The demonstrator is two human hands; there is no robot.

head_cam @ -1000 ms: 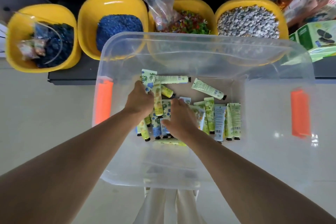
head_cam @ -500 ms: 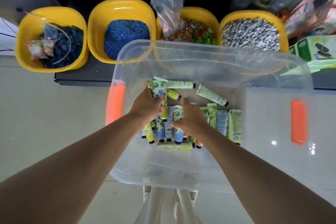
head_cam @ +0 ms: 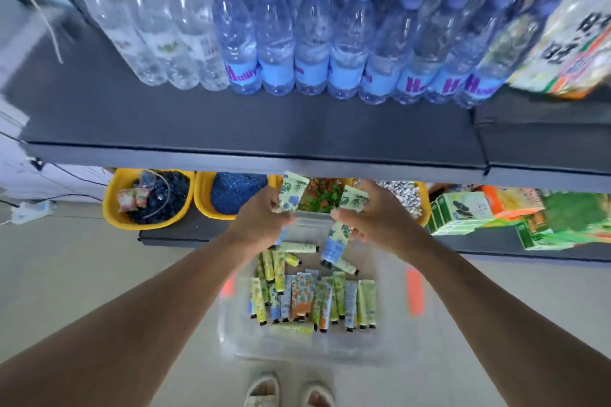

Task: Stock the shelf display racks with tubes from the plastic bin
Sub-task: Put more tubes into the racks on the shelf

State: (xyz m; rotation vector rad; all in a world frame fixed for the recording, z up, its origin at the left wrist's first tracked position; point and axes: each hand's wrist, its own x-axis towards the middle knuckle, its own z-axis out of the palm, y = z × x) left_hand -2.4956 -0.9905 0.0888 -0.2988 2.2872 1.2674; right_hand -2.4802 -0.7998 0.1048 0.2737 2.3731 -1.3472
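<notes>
A clear plastic bin (head_cam: pixel 231 337) stands on the floor below me with several small patterned tubes (head_cam: pixel 310 301) lying in it. My left hand (head_cam: pixel 261 218) grips a few tubes (head_cam: pixel 291 192), their flat ends sticking up. My right hand (head_cam: pixel 377 215) grips other tubes (head_cam: pixel 337 238), whose black caps hang down over the bin. Both hands are raised above the bin, just below the front edge of the dark shelf (head_cam: pixel 264 129).
Rows of water bottles (head_cam: pixel 310 43) fill the back of the dark shelf; snack bags (head_cam: pixel 568 30) sit at its right. Below stand yellow bowls (head_cam: pixel 148 198) of beads and pebbles, with green boxes (head_cam: pixel 463 211) to the right. My slippered feet (head_cam: pixel 287 390) are at the bottom.
Both hands have lifted out of the bin, each holding tubes, and risen toward the shelf. The view has tilted up, bringing the water-bottle shelf into sight.
</notes>
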